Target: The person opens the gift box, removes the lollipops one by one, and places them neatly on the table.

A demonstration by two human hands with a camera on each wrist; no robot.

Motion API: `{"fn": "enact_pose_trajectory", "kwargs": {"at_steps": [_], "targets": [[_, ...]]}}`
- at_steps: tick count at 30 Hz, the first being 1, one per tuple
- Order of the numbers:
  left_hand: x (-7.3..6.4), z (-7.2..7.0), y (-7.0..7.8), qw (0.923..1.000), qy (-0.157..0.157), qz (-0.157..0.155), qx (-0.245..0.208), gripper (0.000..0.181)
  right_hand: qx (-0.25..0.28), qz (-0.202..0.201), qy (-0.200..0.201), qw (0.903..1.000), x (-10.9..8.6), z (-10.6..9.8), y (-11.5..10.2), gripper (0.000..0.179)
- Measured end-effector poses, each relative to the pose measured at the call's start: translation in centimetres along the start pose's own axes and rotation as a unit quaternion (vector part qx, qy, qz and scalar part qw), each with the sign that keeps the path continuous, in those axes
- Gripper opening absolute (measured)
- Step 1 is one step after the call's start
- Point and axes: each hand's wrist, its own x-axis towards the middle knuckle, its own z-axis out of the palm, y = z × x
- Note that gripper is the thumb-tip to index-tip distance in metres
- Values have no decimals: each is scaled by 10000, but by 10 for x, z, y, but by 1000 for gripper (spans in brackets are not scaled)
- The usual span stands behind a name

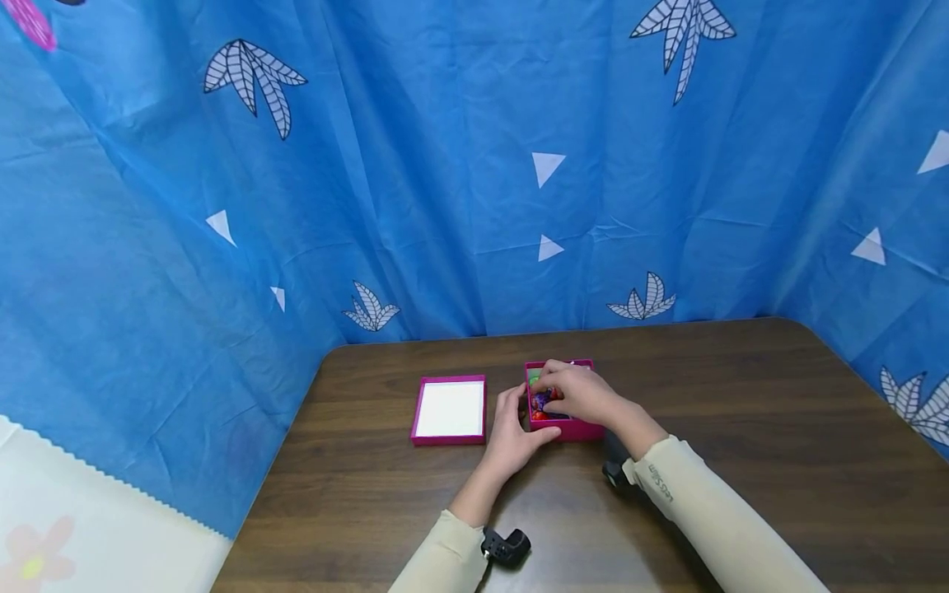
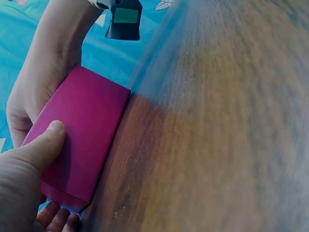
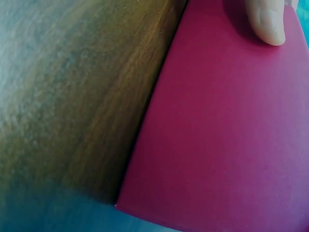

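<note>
A magenta box (image 1: 571, 430) stands uncovered on the table, with small colourful items (image 1: 541, 401), red, blue and green, inside it. My left hand (image 1: 510, 436) holds this box at its left front corner, thumb across the front wall and fingers along the left side. In the left wrist view the thumb (image 2: 48, 145) presses the magenta wall. From above, my right hand (image 1: 582, 395) reaches into the box with bent fingers among the items. Whether it pinches one is hidden. Only the box wall (image 3: 212, 125) and the left thumb (image 3: 268, 24) show in the right wrist view.
Left of the box lies a magenta lid (image 1: 448, 409), its white inside facing up. The brown wooden table (image 1: 741, 412) ends at a blue patterned curtain (image 1: 460, 165) behind and to the sides. Black wrist cameras (image 1: 507, 547) sit on both wrists.
</note>
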Motion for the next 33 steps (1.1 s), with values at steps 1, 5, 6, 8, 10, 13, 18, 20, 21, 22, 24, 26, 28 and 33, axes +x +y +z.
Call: {"fn": "enact_pose_trajectory", "kwargs": {"at_steps": [1,5,6,8,10,13,18,20,21,22,24,26,28,33], "targets": [[0,0,0,10000,3,-5,2,87,16,25,-7,10000,0,0,0,32],[0,0,1,10000,20,6,45,88,53,91,-10,9999,1,-1,-1,29],[0,0,1,10000,14,6,40,88,70,113,-12,9999,1,-1,-1,29],[0,0,2,10000,12,2,26,88,102,114,19,9999,0,-1,-1,28],[-1,0,1,10000,-10,-44,-2,88,149,139,8,9998,-1,0,-2,27],[-2,1,0,10000,1,-53,17,88,215,158,-5,9996,-2,1,-2,27],[-1,2,0,10000,57,9,61,87,248,187,69,9995,-2,-1,-2,25],[0,2,1,10000,62,37,36,86,231,190,97,9995,-2,-2,-2,24],[0,2,1,10000,55,31,33,86,224,195,113,9995,-2,-2,-2,24],[0,2,2,10000,59,46,26,86,211,196,127,9995,-3,-3,-1,23],[0,2,2,10000,31,15,20,87,209,205,153,9995,-3,-3,-1,23],[0,2,3,10000,10,-34,31,88,229,206,197,9993,-4,-4,-1,23],[-1,2,3,10000,-4,-81,23,88,291,183,278,9990,-4,-4,-2,23],[0,1,1,9999,-38,-166,-18,89,512,123,527,9972,-5,-8,-2,24]]}}
